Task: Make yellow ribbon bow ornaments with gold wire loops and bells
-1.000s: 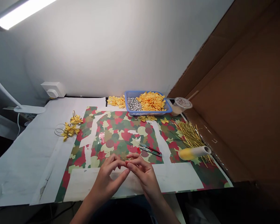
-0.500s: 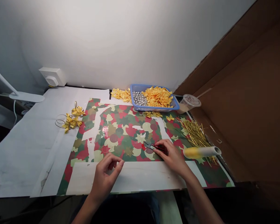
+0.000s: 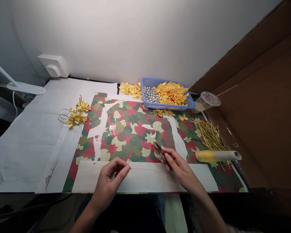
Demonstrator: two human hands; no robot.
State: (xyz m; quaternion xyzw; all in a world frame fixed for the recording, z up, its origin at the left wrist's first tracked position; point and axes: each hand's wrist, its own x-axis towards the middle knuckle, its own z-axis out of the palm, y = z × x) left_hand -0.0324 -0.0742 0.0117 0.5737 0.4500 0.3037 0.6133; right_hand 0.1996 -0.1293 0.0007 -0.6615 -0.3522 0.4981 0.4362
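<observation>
Our right hand point(image 3: 181, 171) closes around a pair of small red-gripped scissors point(image 3: 158, 151) at the near edge of a camouflage-patterned sheet point(image 3: 135, 129), its blades out over the sheet. Our left hand point(image 3: 109, 184) hangs just off that same edge, its fingertips point(image 3: 123, 167) drawn together and curled; whether they grip something is too hard to tell, though a thin pale sliver point(image 3: 128, 161) shows beside them. The two hands stay well apart.

Beyond the far edge of the sheet, a blue plastic basket point(image 3: 167, 107) holds silver beads point(image 3: 150, 94) and a heap of yellow ribbon pieces point(image 3: 171, 94), with more ribbon pieces point(image 3: 131, 90) just to its left. Left of the sheet lie yellow ribbon bows point(image 3: 75, 117) with wire loops. To the right of the sheet are a bundle of gold straws point(image 3: 210, 136) and a yellow-and-white tube point(image 3: 217, 156), while a clear plastic cup point(image 3: 207, 101) stands beyond them. A small red wire ring point(image 3: 112, 148) lies on the sheet, which rests on white paper point(image 3: 26, 136) covering the table.
</observation>
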